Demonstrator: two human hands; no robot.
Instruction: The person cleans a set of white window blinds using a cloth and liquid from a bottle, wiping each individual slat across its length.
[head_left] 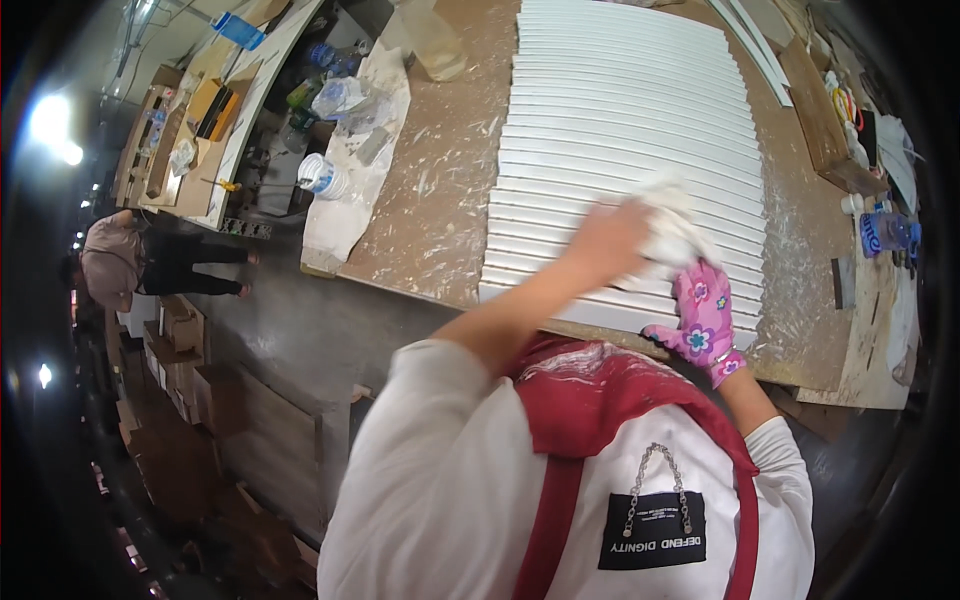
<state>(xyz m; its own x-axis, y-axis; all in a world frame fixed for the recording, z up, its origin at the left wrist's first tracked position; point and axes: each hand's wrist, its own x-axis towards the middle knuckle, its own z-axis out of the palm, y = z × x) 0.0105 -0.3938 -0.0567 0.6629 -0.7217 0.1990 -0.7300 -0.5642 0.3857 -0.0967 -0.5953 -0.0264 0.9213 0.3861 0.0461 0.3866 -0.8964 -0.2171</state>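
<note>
White slats lie side by side in a broad stack across the workbench. My bare left hand, smeared by motion, is closed on a crumpled white cloth pressed over the nearer slats. Just right of the cloth, my right hand wears a pink flowered glove and rests on the slats near the bench's front edge. Its fingers stretch forward and the thumb points left, apart from them. The cloth's underside is hidden.
A stained sheet with a white tub and plastic bottles is at the left. A wooden box, long white strips and a blue-labelled bottle are at the right. Another person stands far left, near cardboard boxes.
</note>
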